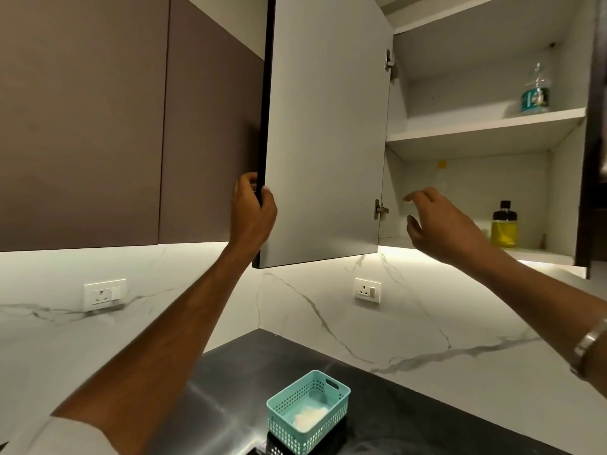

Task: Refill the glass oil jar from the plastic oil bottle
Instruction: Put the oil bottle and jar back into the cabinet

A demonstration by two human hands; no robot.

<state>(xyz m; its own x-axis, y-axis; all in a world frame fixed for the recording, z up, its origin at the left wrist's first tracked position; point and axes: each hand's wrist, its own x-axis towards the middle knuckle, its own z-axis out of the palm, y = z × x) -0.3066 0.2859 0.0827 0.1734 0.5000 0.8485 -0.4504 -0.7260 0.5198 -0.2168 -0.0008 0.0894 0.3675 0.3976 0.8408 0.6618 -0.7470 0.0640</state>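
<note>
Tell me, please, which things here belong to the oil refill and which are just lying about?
For the job: oil jar on the lower shelf; plastic bottle on the upper shelf; cupboard door, held by the left hand.
Lying about: teal basket; wall sockets.

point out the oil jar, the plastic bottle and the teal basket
glass oil jar [504,228], head view, on its yellow oil-filled body
plastic oil bottle [535,92], head view, on its label band
teal basket [338,394], head view, on its right rim

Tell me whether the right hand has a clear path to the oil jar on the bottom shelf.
Probably yes: the cabinet door is open, the right hand is empty, and nothing stands between it and the oil jar.
</note>
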